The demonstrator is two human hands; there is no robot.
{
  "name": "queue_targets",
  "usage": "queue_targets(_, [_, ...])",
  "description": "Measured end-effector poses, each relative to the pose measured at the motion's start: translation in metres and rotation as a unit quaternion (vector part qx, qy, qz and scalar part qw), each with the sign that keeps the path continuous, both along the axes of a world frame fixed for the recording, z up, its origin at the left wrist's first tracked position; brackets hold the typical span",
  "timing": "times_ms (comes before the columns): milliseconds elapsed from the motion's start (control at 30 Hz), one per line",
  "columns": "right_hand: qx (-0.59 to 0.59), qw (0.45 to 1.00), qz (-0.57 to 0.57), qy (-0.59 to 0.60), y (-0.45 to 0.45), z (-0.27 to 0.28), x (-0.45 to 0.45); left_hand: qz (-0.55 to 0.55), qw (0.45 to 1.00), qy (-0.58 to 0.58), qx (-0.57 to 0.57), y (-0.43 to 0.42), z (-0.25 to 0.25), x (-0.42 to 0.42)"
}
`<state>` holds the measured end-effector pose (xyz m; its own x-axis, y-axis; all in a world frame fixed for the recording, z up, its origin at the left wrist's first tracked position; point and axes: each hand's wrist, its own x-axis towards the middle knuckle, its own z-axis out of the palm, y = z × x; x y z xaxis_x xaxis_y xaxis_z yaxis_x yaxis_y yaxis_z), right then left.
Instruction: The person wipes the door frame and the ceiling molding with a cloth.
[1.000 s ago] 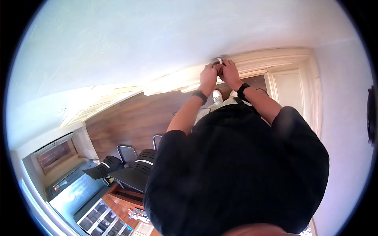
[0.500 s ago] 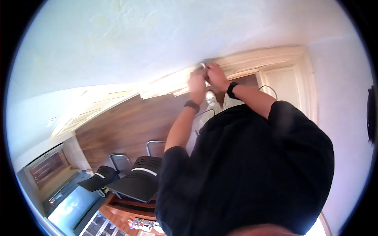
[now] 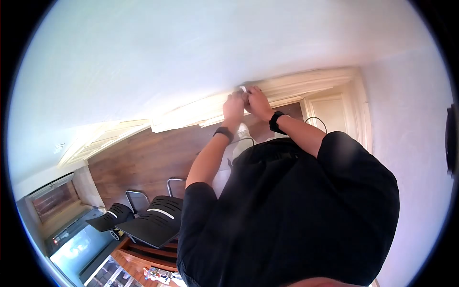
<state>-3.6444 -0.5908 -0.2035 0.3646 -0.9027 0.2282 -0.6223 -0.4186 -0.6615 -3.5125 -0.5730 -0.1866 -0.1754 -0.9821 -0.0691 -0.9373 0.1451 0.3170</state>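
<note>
At the top of the cream moulding [image 3: 306, 82], my left hand [image 3: 233, 106] and my right hand [image 3: 258, 102] are close together against the wall. Fingers of both hands are curled around a small brownish thing [image 3: 245, 97] that they mostly hide. A small white piece [image 3: 243, 89] sticks up between the fingertips. Each wrist wears a black band. Below the hands, a white shoe [image 3: 243, 130] shows on the wooden floor.
Black slatted chairs [image 3: 155, 220] with metal legs stand at the lower left. Beyond them are an orange-brown wooden cabinet [image 3: 138, 260] and a bluish panel [image 3: 79, 251]. A cream panelled door [image 3: 330, 112] is at the right, beside a pale wall [image 3: 406, 143].
Both hands have shifted left along the moulding, still close together around the small thing. The camera view has also moved.
</note>
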Motion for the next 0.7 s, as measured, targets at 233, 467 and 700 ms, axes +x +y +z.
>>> queue_targets(233, [0.018,0.998,-0.033,-0.043,-0.026,0.000,-0.112,-0.051,0.998,-0.036,0.000,-0.030,-0.012,-0.109])
queue_targets(467, [0.028,0.995,-0.089,-0.043,-0.040,-0.020,-0.232,-0.098,0.994,-0.043,-0.001,-0.059,-0.013,-0.226])
queue_targets(700, [0.114,0.975,-0.186,-0.039,-0.050,0.006,-0.326,-0.169,0.981,-0.080,-0.057,-0.089,-0.010,-0.332])
